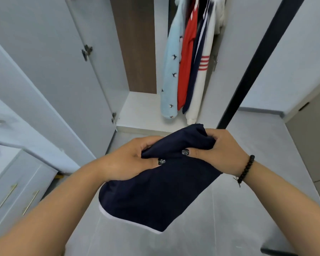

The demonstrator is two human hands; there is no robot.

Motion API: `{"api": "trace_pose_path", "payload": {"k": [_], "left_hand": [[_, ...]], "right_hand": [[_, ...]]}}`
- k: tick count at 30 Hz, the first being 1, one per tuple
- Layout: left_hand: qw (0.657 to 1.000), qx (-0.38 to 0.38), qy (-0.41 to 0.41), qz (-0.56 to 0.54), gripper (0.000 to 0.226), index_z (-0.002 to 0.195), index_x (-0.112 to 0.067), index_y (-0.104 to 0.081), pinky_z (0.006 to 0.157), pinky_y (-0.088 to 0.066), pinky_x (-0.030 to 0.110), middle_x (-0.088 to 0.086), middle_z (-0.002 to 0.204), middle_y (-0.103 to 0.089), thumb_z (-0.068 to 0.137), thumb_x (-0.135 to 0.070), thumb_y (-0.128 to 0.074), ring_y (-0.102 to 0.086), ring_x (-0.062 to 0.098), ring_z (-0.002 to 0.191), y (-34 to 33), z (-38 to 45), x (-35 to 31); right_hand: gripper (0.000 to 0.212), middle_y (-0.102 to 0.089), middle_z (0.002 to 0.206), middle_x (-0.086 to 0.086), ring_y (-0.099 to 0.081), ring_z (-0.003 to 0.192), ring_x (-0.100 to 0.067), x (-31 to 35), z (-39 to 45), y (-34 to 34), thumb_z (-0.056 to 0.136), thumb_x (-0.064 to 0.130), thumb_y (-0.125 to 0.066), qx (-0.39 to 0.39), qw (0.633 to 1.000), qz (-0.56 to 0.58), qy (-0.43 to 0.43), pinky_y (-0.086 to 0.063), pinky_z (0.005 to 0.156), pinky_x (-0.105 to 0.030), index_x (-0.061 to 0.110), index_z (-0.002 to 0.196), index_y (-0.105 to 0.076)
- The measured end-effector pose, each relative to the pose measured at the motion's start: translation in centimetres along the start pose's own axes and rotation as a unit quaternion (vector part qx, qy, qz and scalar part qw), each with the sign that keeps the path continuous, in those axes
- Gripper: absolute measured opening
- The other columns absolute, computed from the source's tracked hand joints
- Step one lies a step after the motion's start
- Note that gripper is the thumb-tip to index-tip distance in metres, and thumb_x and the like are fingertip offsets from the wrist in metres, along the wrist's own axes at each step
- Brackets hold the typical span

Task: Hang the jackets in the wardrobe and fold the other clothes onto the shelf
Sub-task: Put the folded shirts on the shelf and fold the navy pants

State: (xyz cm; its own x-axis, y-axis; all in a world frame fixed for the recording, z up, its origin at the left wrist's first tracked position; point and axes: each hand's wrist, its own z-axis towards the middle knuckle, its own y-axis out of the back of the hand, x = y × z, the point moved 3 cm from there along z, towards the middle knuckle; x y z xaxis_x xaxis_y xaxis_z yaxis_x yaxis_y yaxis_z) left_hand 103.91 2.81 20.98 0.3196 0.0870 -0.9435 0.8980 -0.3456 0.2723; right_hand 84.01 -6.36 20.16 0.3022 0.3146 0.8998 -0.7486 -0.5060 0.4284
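A white chest of drawers [17,185] stands at the near left, its fronts fitted with slim brass handles [6,197]. A pale, blurred surface [0,122] rises above and behind it at the far left edge. Light grey floor tiles [229,218] fill the near ground and run to a grey skirting board [260,110] on the far right. A black pole [257,61] slants from the upper right down toward the middle. At the right edge stands a beige cabinet [310,141]. A black bead bracelet [246,169] circles a wrist.

Navy garment [155,191] (white-edged); pale-blue [169,71], red [187,52], white jackets [201,85].
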Motion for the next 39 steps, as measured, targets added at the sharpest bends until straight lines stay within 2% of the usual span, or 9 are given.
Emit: {"api": "trace_pose_path", "payload": {"k": [4,9,15,19,22,29,31,34,39], "left_hand": [[0.999,-0.037,-0.012,0.01,0.037,0.126,-0.033,-0.06,0.092,-0.054,0.034,-0.008,0.12,-0.068,0.095,-0.013,-0.062,-0.065,0.014,0.11,5.0,-2.3,-6.8],[0.985,-0.162,-0.055,0.004,0.027,0.102,-0.033,-0.071,0.066,-0.054,0.016,-0.003,0.093,-0.077,0.082,-0.015,-0.076,-0.074,0.014,0.084,11.2,-5.9,-13.1],[0.954,-0.266,-0.069,0.123,0.033,0.1,-0.038,-0.068,0.065,-0.052,0.01,-0.021,0.09,-0.073,0.071,-0.033,-0.085,-0.069,-0.002,0.08,16.1,-8.4,-15.9],[0.952,-0.258,-0.023,0.164,0.053,0.107,-0.045,-0.059,0.07,-0.052,0.013,-0.031,0.097,-0.067,0.063,-0.04,-0.089,-0.065,-0.006,0.088,18.4,-9.0,-16.1],[0.951,-0.274,-0.025,0.139,0.059,0.116,-0.038,-0.059,0.077,-0.056,0.022,-0.02,0.103,-0.069,0.066,-0.033,-0.089,-0.067,0.002,0.091,20.0,-8.7,-16.2],[0.945,-0.319,-0.075,-0.008,0.038,0.104,-0.028,-0.065,0.067,-0.052,0.015,-0.013,0.097,-0.072,0.072,-0.019,-0.083,-0.069,0.006,0.088,24.7,-4.9,-19.0],[0.939,-0.326,-0.101,-0.036,0.043,0.105,-0.028,-0.067,0.077,-0.051,0.021,-0.007,0.103,-0.072,0.064,-0.029,-0.082,-0.069,0.01,0.093,26.2,-3.3,-20.1],[0.925,-0.342,-0.142,-0.086,0.051,0.107,-0.032,-0.067,0.083,-0.051,0.03,-0.002,0.109,-0.072,0.058,-0.038,-0.08,-0.069,0.017,0.099,28.4,0.1,-21.8],[0.906,-0.324,-0.201,-0.184,0.082,0.137,-0.035,-0.045,0.095,-0.049,0.04,-0.011,0.129,-0.063,0.064,-0.043,-0.082,-0.063,0.015,0.116,28.9,8.0,-23.4]], "right_hand": [[0.025,-0.063,0.065,0.024,-0.058,0.061,0.009,9.0,3.1,2.1,0.074,0.016,-0.08,-0.007,0.999,-0.024,0.047,-0.042,0.055,-0.004,0.032,0.074,-0.061],[0.029,-0.055,0.057,0.024,-0.05,0.054,0.005,18.8,6.6,3.6,0.077,0.018,-0.078,-0.027,0.99,-0.081,0.11,-0.039,0.051,-0.006,0.026,0.066,-0.052],[0.02,-0.062,0.075,-0.012,-0.051,0.062,-0.012,26.8,10.3,4.2,0.078,0.017,-0.077,-0.074,0.978,-0.109,0.163,-0.046,0.059,-0.025,0.005,0.084,-0.062],[0.025,-0.057,0.071,-0.007,-0.049,0.065,-0.014,30.5,13.1,5.7,0.078,0.019,-0.077,-0.132,0.972,-0.097,0.168,-0.045,0.063,-0.032,0.0,0.081,-0.061],[0.029,-0.056,0.072,-0.007,-0.048,0.068,-0.014,31.9,15.2,6.8,0.079,0.022,-0.076,-0.141,0.97,-0.106,0.168,-0.043,0.063,-0.031,-0.002,0.081,-0.06],[0.02,-0.062,0.067,0.003,-0.053,0.06,-0.006,33.0,20.5,10.6,0.077,0.022,-0.077,-0.218,0.96,-0.045,0.169,-0.046,0.057,-0.022,0.008,0.074,-0.063],[0.016,-0.066,0.064,0.013,-0.057,0.059,0.004,32.9,22.5,12.2,0.075,0.022,-0.079,-0.247,0.954,0.0,0.172,-0.049,0.056,-0.016,0.013,0.075,-0.067],[0.029,-0.069,0.072,0.0,-0.059,0.066,-0.006,33.3,25.9,14.8,0.072,0.03,-0.081,-0.28,0.944,0.037,0.17,-0.052,0.063,-0.025,0.006,0.079,-0.067],[0.033,-0.061,0.069,-0.002,-0.054,0.067,-0.011,34.6,31.5,19.1,0.073,0.024,-0.08,-0.299,0.931,0.099,0.183,-0.048,0.063,-0.028,-0.004,0.077,-0.062]]}}
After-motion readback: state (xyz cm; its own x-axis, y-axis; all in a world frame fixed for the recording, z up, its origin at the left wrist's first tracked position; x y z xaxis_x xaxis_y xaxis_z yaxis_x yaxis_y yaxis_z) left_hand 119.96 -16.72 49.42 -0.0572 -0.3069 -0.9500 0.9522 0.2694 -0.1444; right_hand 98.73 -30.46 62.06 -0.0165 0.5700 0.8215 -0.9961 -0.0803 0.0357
